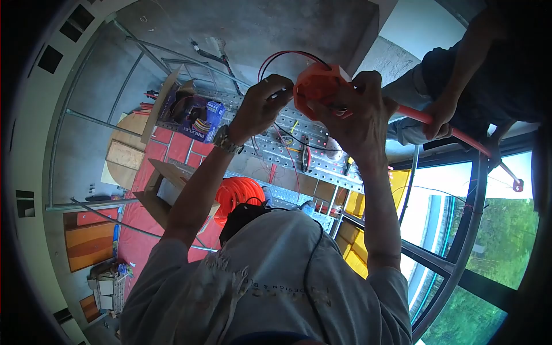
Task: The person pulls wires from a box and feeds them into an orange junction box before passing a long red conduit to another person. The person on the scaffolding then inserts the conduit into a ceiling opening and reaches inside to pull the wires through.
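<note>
My right hand [359, 118] grips an orange octagonal junction box [316, 86], with the fingers over its right side and front. Short wire ends show inside the box near my fingers. My left hand [264, 103], a watch on its wrist, is at the box's left edge with its fingers curled together. Red and black wires [282, 53] loop from the top of the box down to the left hand, where the fingers hide them. An orange conduit pipe [414, 114] runs right from behind my right hand.
A co-worker's hand [441, 118] grips the pipe on the right. Below are a perforated metal scaffold plank [270, 144] with tools and wires, an open cardboard box [198, 118], an orange coil of tubing [238, 195] and scaffold tubes [92, 118]. Windows [489, 241] line the right side.
</note>
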`<state>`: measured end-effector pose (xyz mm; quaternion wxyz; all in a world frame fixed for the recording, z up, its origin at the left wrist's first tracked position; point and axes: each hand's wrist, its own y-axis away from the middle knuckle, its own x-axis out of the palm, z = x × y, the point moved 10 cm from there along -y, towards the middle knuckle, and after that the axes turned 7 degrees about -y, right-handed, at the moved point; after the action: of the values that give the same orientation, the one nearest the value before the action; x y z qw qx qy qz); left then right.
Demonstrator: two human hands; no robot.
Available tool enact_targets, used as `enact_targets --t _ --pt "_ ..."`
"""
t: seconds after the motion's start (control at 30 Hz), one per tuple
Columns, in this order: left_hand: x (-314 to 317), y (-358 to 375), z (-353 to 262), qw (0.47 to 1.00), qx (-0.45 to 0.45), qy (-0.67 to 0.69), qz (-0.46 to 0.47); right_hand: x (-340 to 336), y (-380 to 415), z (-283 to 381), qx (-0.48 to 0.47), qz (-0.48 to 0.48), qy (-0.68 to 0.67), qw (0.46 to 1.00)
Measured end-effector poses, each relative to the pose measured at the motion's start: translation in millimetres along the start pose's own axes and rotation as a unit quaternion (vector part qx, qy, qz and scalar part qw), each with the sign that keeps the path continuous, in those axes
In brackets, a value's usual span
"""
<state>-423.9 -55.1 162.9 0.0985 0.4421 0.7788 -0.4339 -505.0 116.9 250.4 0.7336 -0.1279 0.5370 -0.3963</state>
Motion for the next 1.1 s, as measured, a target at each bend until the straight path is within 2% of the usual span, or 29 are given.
enact_targets --t 0.03,0.1,0.23,0.27,0.3,0.33,0.4,0.43,0.5,0.53,0.6,0.63,0.7,0.73,0.8,0.87,0.93,1.0,1.1 --pt "-0.6 2.0 -2.1 1.0 0.0 0.0 0.001 0.8 1.3 -1.3 -0.003 -0.006 0.006 1.0" --pt "8.1 8.6 13.5 0.986 -0.118 0.114 0.033 1.8 5.4 -6.3 -0.002 -0.014 0.013 1.0" --pt "10.0 29.1 44.3 0.967 -0.156 0.201 0.025 -0.2 11.0 -8.7 -0.03 -0.044 -0.014 0.998" --pt "-1.6 31.0 48.6 0.993 -0.1 0.05 0.022 -2.0 11.5 -7.6 -0.039 -0.055 -0.015 0.998" --pt "-8.9 30.4 40.6 0.994 -0.043 -0.102 0.018 -3.9 10.6 -4.7 -0.039 -0.054 -0.015 0.998" --pt "-10.2 34.1 41.3 0.993 -0.043 -0.104 0.016 -5.0 6.6 0.7 -0.037 -0.044 -0.003 0.998" --pt "-0.6 47.1 54.4 0.988 -0.137 0.038 0.054 -4.4 3.1 4.3 -0.031 -0.034 0.009 0.999" --pt "-1.4 40.2 43.3 0.988 -0.137 0.038 0.055 -3.7 2.3 3.1 -0.023 -0.032 0.001 0.999" --pt "0.4 25.7 29.0 0.973 -0.175 0.147 0.029 -1.8 1.7 3.5 -0.019 -0.029 -0.007 0.999" --pt "4.9 21.3 30.3 0.973 -0.177 0.147 0.026 -0.8 2.6 1.6 -0.001 -0.028 -0.017 0.999" --pt "1.1 3.7 10.5 0.998 -0.035 0.048 -0.002 2.5 4.0 2.5 0.013 -0.024 -0.029 0.999" --pt "1.8 1.6 12.7 0.998 -0.036 0.047 -0.004 3.3 4.6 0.9 0.026 -0.026 -0.034 0.999" --pt "-4.9 -0.9 -3.2 0.998 0.047 0.03 -0.042 5.1 5.8 -1.6 0.04 -0.029 -0.039 0.998" --pt "-5.0 -1.0 -5.8 0.997 0.049 0.031 -0.04 6.4 6.1 -5.2 0.053 -0.031 -0.058 0.996" --pt "0.7 5.5 -17.3 0.993 0.061 -0.1 -0.015 8.7 10.4 -10.0 0.071 -0.031 -0.075 0.994" --pt "6.5 8.1 -22.2 0.99 0.066 -0.123 0.004 7.1 9.3 -6.1 0.048 -0.054 -0.029 0.997" --pt "12.1 11.9 -24.0 0.987 0.068 -0.147 0.022 9.6 10.4 -11.2 0.05 -0.06 -0.049 0.996" --pt "19.9 17.5 -10.2 0.978 0.015 -0.199 0.056 11.6 11.8 -13.7 0.054 -0.064 -0.07 0.994" --pt "30.5 27.4 4.0 0.969 0.009 -0.229 0.094 12.2 14.5 -14.7 0.047 -0.068 -0.034 0.996"
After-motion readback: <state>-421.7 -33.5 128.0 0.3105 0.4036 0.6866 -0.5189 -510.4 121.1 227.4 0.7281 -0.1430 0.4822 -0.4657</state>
